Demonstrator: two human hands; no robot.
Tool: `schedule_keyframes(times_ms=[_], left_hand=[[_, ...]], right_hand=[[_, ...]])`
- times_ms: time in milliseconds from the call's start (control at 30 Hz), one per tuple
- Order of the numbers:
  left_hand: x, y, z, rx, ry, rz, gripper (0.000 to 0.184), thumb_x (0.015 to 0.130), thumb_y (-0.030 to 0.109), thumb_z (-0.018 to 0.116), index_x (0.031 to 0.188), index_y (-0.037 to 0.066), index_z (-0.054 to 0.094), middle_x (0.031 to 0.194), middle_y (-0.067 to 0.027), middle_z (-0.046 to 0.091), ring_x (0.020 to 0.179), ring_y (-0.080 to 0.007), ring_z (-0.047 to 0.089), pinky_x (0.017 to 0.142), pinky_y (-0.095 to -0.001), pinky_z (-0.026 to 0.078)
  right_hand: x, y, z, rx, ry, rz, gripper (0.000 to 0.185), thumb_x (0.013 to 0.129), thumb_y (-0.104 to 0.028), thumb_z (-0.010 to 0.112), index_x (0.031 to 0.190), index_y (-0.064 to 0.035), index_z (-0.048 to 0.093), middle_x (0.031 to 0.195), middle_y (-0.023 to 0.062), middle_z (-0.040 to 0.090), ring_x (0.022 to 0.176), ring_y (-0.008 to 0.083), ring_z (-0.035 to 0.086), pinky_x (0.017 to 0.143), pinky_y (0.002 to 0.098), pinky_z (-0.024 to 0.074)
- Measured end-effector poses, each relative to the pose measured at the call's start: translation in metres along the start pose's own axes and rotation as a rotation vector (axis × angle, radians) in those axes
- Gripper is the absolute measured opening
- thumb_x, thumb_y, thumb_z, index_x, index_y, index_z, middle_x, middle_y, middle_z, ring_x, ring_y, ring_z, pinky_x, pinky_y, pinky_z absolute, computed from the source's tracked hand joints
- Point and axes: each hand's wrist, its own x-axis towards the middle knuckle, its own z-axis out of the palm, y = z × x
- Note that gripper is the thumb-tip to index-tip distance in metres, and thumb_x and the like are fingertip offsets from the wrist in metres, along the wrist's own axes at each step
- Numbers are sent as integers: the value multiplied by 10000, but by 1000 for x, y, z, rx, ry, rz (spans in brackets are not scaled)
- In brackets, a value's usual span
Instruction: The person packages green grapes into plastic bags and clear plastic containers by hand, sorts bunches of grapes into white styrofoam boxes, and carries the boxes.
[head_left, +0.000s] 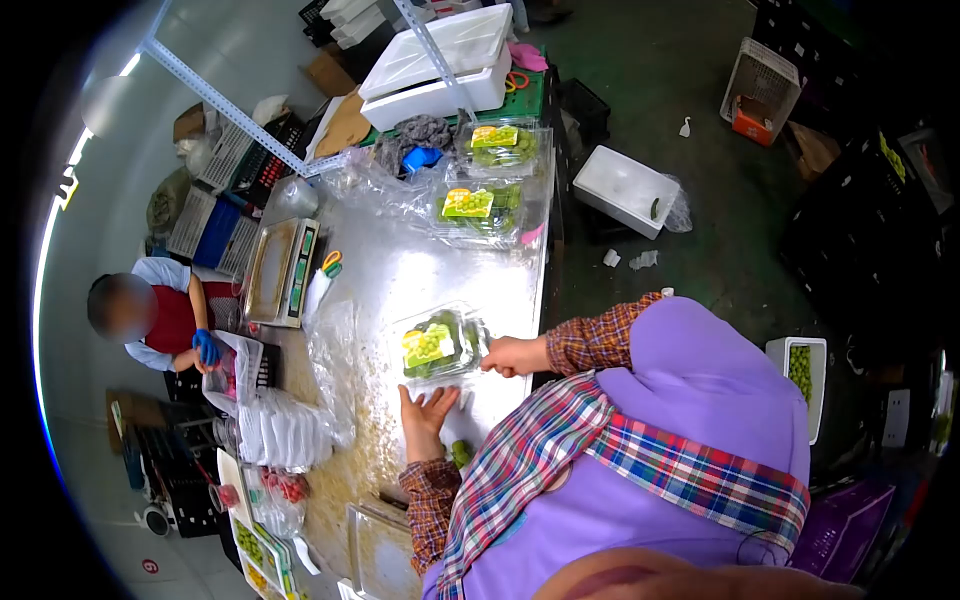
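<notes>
A clear plastic box (pixel 432 340) of green fruit, with a yellow-green label on top, is over the metal table (pixel 400 275) in front of me. My right hand (pixel 515 356) grips its right side, thumb and fingers closed at the edge. Just below the box's near edge, my left hand (pixel 428 412) has its fingers spread and holds nothing; whether the fingertips touch the plastic I cannot tell. A small green piece (pixel 461 453) lies beside my left wrist.
Two similar labelled boxes (pixel 478 205) (pixel 500 146) stand farther up the table, beside crumpled plastic film (pixel 385 190). A scale (pixel 282 272), scissors (pixel 331 265) and stacked clear trays (pixel 285 430) line the left. Across the table, a person in blue gloves (pixel 206 347) handles a lined crate.
</notes>
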Motion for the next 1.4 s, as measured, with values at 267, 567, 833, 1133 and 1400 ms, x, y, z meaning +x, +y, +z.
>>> schedule_keyframes(times_ms=[267,567,833,1133,1400], left_hand=[[42,-7,76,187,-237,-12,859,885,575,392,1407,10,9,1435,-305,35,1268,-493,254,927,-570,413],[25,-40,76,316,-241,99,621,947,262,422,1390,-34,102,1355,-281,297,1184,-427,407,963,-484,415],[-2,-53,48,416,-216,111,455,887,237,513,1260,2,401,1239,-166,477,1074,-321,486,910,-438,441],[-88,-84,41,627,-329,211,306,901,190,512,1143,10,460,1076,-133,560,960,-250,564,794,-362,487],[-122,-129,2,519,-348,158,268,900,165,526,1113,8,490,1038,-124,597,944,-216,598,766,-325,508]], right_hand=[[6,-2,-20,-43,176,-93,227,782,-98,618,605,-44,486,494,25,380,410,99,349,376,279,259],[-9,3,-59,85,94,-15,331,831,-127,604,1134,-27,518,855,58,568,653,134,526,561,294,471],[-18,45,-65,249,31,-39,290,754,-61,655,1019,15,563,704,50,516,582,137,501,506,285,453],[-71,41,-26,70,-41,67,258,819,-89,595,1058,-6,541,806,56,597,626,123,538,546,256,457],[-105,55,-12,-141,27,177,171,825,-106,605,976,-28,588,765,30,594,633,100,548,535,229,469]])
